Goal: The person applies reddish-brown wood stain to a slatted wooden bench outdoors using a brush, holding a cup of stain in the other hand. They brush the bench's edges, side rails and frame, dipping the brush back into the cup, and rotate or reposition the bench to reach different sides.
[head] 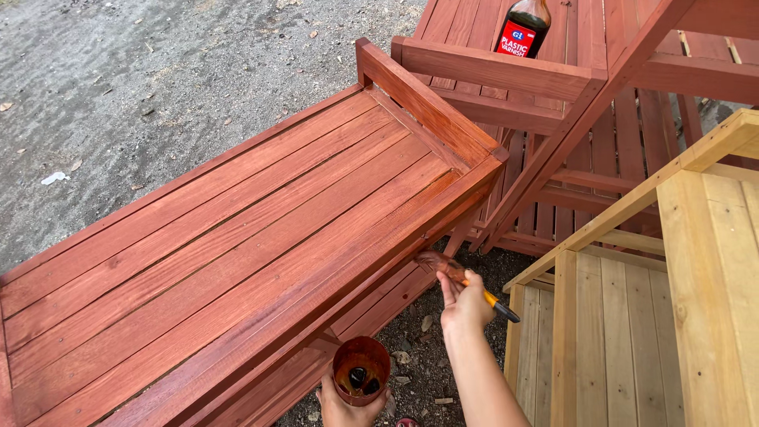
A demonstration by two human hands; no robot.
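The brush (455, 273), pinched in the right hand (465, 307), touches the near edge of the red-stained bench (237, 237), whose top looks coated, while the left hand (348, 405) grips the stain cup (361, 370) below; the pale bench (696, 261) at right remains bare.

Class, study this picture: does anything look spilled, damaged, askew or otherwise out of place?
Nothing looks spilled or broken. The one oddity is a dark bottle standing on the slats of the far stained bench. The right hand holds a brush to the near bench's edge; the left hand holds a stained cup upright.
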